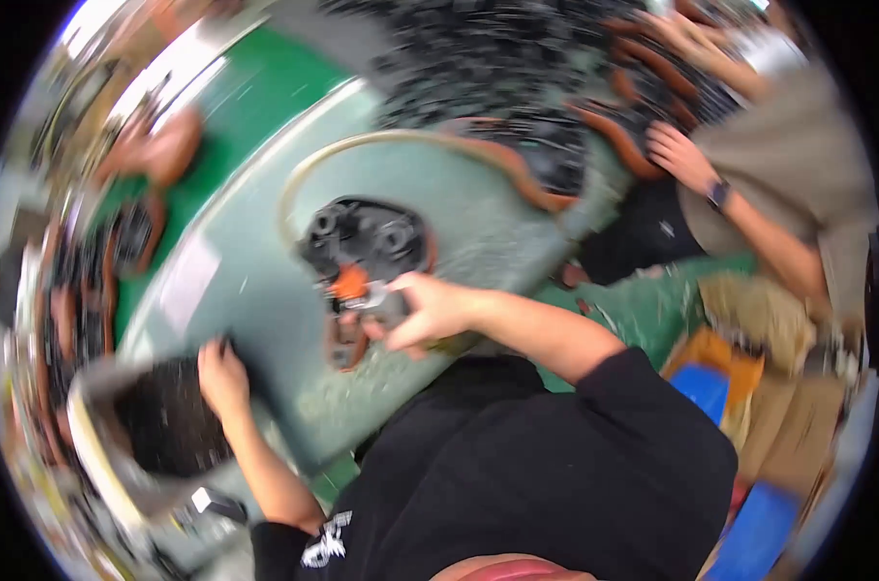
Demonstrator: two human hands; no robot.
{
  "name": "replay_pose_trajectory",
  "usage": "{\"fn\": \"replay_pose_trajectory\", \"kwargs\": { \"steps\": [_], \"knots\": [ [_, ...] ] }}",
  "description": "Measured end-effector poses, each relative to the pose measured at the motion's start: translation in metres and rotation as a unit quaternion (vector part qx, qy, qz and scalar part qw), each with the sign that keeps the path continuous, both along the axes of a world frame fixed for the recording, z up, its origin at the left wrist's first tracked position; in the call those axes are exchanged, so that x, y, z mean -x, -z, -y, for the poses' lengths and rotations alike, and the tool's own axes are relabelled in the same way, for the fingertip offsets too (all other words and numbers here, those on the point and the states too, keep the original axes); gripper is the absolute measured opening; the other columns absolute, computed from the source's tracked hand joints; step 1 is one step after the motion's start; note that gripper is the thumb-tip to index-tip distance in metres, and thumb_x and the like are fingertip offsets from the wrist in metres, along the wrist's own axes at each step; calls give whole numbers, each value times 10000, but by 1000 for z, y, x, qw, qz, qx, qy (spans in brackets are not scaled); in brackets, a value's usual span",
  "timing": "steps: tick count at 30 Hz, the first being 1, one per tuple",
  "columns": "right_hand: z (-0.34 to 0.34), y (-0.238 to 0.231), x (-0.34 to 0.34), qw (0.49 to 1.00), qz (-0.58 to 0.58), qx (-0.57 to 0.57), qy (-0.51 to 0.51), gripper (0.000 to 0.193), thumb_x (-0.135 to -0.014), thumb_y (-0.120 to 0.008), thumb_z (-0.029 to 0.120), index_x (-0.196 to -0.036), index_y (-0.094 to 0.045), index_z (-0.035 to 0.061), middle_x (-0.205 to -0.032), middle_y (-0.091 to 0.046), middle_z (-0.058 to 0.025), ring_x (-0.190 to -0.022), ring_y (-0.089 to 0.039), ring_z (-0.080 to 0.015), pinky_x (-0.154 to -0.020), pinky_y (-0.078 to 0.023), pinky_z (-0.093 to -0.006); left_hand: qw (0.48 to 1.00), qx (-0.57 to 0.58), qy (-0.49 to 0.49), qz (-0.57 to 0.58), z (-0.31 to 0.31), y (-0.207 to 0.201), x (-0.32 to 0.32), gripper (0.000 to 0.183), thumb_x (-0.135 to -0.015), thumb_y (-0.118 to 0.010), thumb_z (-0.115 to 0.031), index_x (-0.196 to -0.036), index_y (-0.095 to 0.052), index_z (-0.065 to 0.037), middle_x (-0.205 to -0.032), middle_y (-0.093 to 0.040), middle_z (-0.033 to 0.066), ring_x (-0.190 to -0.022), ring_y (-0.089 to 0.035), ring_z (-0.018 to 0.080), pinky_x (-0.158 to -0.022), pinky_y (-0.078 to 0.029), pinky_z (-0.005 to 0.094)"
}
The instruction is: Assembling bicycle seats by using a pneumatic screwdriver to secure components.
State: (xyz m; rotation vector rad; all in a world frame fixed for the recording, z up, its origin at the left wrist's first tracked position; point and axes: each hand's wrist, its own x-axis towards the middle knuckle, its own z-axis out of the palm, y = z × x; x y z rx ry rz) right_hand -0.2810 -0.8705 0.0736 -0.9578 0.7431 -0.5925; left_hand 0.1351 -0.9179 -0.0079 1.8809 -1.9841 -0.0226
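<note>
On the green-grey table (265, 290) lies a black moulded part with a brown edge (396, 232), blurred, with two round features on top. My right hand (430, 312) is closed around a grey and black hand-held tool with an orange section (386, 306), held over the near end of that part. Its exact kind is smeared by motion. At the left, my left hand (224, 380) is at the edge of a bin (95, 426) filled with small dark pieces. Its fingers are drawn together around a small dark thing I cannot make out.
A pale curved hose or cord (362, 140) arches over the table. Beyond it stand similar black-and-brown parts (546, 160) and a heap of small black pieces (488, 63). At the right a co-worker's hand (681, 155) touches another part. Cardboard (798, 426) lies at the lower right.
</note>
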Motion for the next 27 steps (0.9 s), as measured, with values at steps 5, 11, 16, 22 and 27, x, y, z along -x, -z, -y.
{"fn": "replay_pose_trajectory", "kwargs": {
  "steps": [5,11,16,22,27],
  "knots": [
    [-6,-4,38,992,-76,36,-96,204,-797,-748,18,-985,-670,24,-859,-692,-22,-593,-640,-108,-571,-525,-280,995,61,-51,-57,-24,1,-24,131,-986,-678,-92,-1082,-712,-10,-1033,-738,194,-961,-704,413,-856,-570,454],
    [-17,-49,51,988,-95,84,92,304,-777,-743,11,-1037,-587,-10,-1219,-689,-346,-628,-673,-126,-579,-533,-277,829,61,-100,-546,-60,-18,18,151,-1105,-565,-105,-1178,-634,8,-984,-730,124,-841,-703,165,-768,-602,330],
    [-16,-82,13,922,232,284,128,342,-864,-722,60,-1137,-517,38,-1176,-658,-341,-647,-654,-192,-662,-568,-357,495,-229,41,-837,-90,-68,119,287,-1116,-538,-131,-1348,-616,19,-1081,-711,140,-901,-705,203,-820,-599,359],
    [-1,-98,-26,852,273,429,124,261,-964,-601,121,-1174,-448,95,-1069,-600,-133,-652,-662,-184,-686,-568,-386,335,-270,163,-888,-108,-71,171,226,-1051,-652,-69,-1239,-699,47,-1074,-720,152,-833,-722,213,-731,-600,356],
    [-7,-92,-25,858,251,428,128,267,-955,-582,96,-1184,-445,85,-1073,-594,-139,-659,-665,-185,-699,-573,-390,436,-244,177,-848,-101,-71,174,188,-1040,-649,-25,-1186,-730,62,-1039,-729,143,-828,-728,215,-737,-608,360]
  ]
}}
